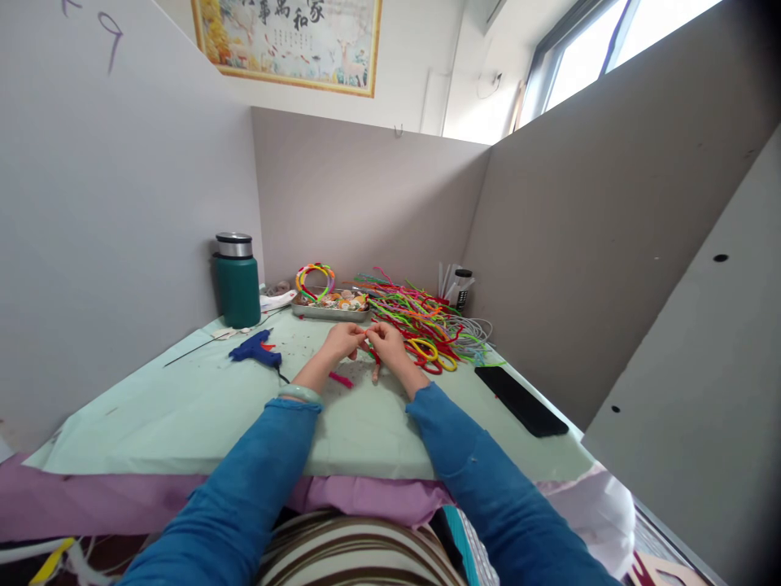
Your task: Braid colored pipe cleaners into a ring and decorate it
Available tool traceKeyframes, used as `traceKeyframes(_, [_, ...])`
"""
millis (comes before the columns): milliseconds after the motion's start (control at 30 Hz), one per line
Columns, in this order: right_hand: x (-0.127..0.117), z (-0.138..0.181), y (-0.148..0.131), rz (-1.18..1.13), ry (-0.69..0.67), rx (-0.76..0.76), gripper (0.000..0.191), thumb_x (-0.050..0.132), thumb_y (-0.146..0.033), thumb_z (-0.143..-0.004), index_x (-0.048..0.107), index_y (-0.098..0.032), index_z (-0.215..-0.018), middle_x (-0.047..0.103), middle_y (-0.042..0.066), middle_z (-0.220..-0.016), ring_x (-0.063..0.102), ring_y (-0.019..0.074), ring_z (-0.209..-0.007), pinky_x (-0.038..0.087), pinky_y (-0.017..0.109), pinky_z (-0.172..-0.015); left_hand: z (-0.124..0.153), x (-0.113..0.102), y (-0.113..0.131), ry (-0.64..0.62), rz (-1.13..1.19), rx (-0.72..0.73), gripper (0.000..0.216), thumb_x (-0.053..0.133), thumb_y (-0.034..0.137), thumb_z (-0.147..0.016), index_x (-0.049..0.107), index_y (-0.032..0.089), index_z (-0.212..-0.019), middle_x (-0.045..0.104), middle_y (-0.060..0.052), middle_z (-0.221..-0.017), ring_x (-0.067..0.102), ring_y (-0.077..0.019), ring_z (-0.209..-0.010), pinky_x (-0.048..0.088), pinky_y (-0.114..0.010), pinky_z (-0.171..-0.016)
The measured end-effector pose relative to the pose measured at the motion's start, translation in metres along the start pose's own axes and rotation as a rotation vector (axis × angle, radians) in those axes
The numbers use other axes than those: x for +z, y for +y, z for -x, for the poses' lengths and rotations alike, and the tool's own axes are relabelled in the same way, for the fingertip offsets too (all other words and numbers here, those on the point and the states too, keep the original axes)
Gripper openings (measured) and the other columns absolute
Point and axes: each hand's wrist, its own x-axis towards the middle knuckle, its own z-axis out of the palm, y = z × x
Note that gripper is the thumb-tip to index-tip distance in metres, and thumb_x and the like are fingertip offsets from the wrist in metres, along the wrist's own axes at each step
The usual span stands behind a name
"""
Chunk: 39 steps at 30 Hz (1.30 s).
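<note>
My left hand (342, 340) and my right hand (386, 340) meet over the pale green table cover (183, 407), fingers pinched together on a small red-orange pipe cleaner piece (366, 332) held between them. A short pink piece (342, 379) lies on the cover just below my left hand, and another short reddish piece (376, 373) lies under my right hand. A green bangle (298, 393) sits on my left wrist.
A blue glue gun (256, 348) lies left of the hands. A green flask (237, 281) stands at the back left. A metal tray (329, 309) with small items, a heap of coloured pipe cleaners (421, 317), scissors (433, 354) and a black phone (521, 400) lie around.
</note>
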Motion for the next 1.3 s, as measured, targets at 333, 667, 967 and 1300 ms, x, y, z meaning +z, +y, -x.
traceKeyframes(333, [-0.0019,0.0052,0.0007,0.34,-0.018,-0.141,0.013,0.051,-0.023,-0.079,0.063,-0.02,-0.083,0.066,0.001,-0.078,0.058,0.014,-0.07,0.04,0.024,-0.065,0.0017,-0.0009,-0.0001,0.103,-0.411,0.065,0.02,0.05,0.021,-0.076,0.069,0.017,-0.081,0.071,-0.005,-0.075,0.057,-0.0105,-0.052,0.041,-0.02,-0.055])
traceKeyframes(667, [-0.0031,0.0062,-0.0006,0.435,-0.044,-0.13,0.013,0.051,-0.022,-0.08,0.064,-0.02,-0.083,0.067,0.002,-0.077,0.058,0.0152,-0.071,0.039,0.025,-0.064,0.0046,-0.0026,0.0044,0.138,-0.509,0.058,0.02,0.054,0.023,-0.074,0.07,0.018,-0.085,0.071,-0.008,-0.086,0.061,-0.0155,-0.073,0.039,-0.023,-0.062])
traceKeyframes(967, [-0.0009,0.0049,0.0014,0.388,-0.038,-0.088,0.013,0.052,-0.024,-0.079,0.064,-0.02,-0.08,0.066,0.002,-0.073,0.057,0.0145,-0.066,0.039,0.024,-0.06,0.0013,-0.0025,-0.001,0.151,-0.457,0.058,0.02,0.056,0.024,-0.074,0.069,0.018,-0.089,0.072,-0.006,-0.087,0.061,-0.0137,-0.072,0.041,-0.02,-0.062])
traceKeyframes(1300, [-0.0013,0.0047,0.002,0.306,-0.017,-0.081,0.013,0.05,-0.024,-0.077,0.063,-0.02,-0.076,0.063,0.0,-0.067,0.055,0.0135,-0.061,0.039,0.023,-0.058,-0.0013,-0.0018,-0.0047,0.11,-0.305,0.053,0.016,0.053,0.02,-0.076,0.066,0.016,-0.084,0.071,-0.002,-0.073,0.051,-0.007,-0.044,0.037,-0.018,-0.048])
